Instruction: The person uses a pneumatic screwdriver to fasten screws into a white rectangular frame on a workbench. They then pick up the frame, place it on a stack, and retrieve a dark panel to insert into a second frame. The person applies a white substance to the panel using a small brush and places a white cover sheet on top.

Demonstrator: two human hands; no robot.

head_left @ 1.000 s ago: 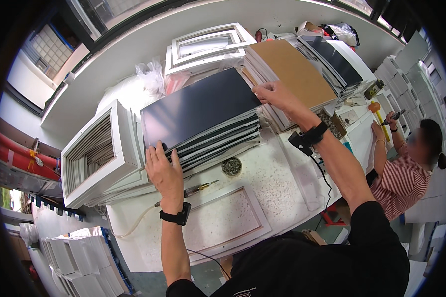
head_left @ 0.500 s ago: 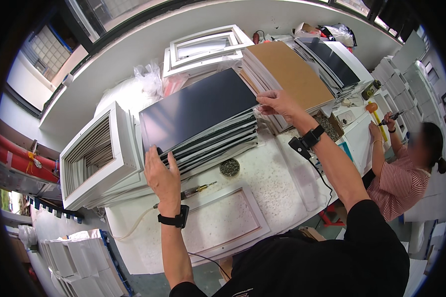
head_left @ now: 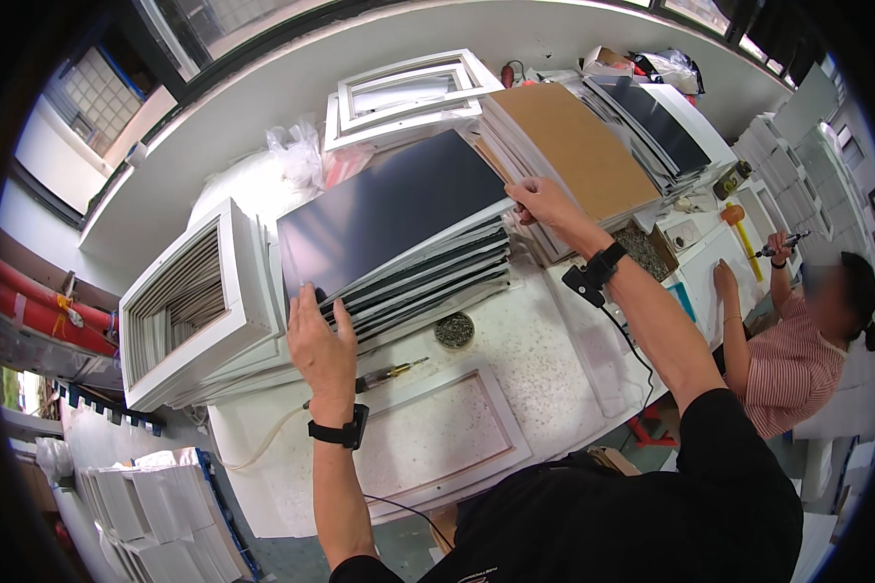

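Observation:
A glossy dark panel [head_left: 389, 209] lies at the top of a stack of similar dark sheets [head_left: 428, 282] with pale layers between them. Its near right corner is pinched between the thumb and fingers of my right hand [head_left: 546, 206], and a pale gap shows beneath that edge. At the near left corner, my left hand [head_left: 323, 345] rests its outstretched fingertips on the panel, the thumb spread apart in front of the stack. Just nearer on the white table are a round tub of small screws [head_left: 454, 330] and a corded screwdriver [head_left: 391, 373].
White frames [head_left: 190, 311] stand stacked at the left, a white frame [head_left: 447, 428] lies in front. Brown boards [head_left: 578, 146] are piled to the right, beside a box of small parts [head_left: 642, 248]. A co-worker [head_left: 797, 350] at the right holds a power screwdriver [head_left: 786, 243].
The panel's near right edge has risen slightly with my right hand, widening the gap below. My left hand stays at its corner. The co-worker's tool has moved outward and down.

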